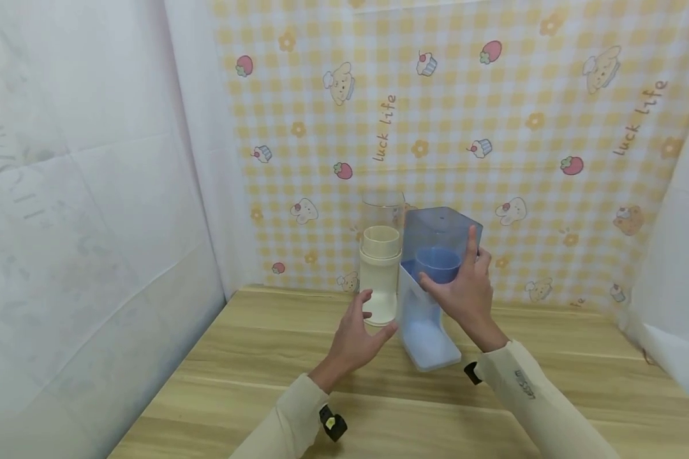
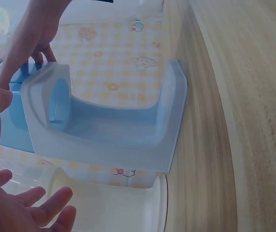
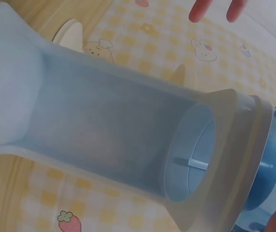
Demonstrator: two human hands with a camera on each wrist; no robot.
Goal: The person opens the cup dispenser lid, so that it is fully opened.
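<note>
A pale blue dispenser (image 1: 427,341) with a see-through blue upper cover (image 1: 436,223) and a blue round insert (image 1: 437,261) stands upright on the table. My right hand (image 1: 465,296) grips its upper part, thumb at the front left and fingers along the right side. In the right wrist view, a round opening (image 3: 191,154) shows in the dispenser's underside. Just left stands a cream dispenser (image 1: 380,287) of similar form, with a clear upper cover (image 1: 383,207). My left hand (image 1: 356,341), fingers spread and holding nothing, hovers in front of its lower part.
Both dispensers stand on a wood-grain table (image 1: 252,370) near its back edge. Right behind them hangs a yellow checked cloth (image 1: 465,108) with printed figures. White sheets (image 1: 92,191) close off the left and right sides.
</note>
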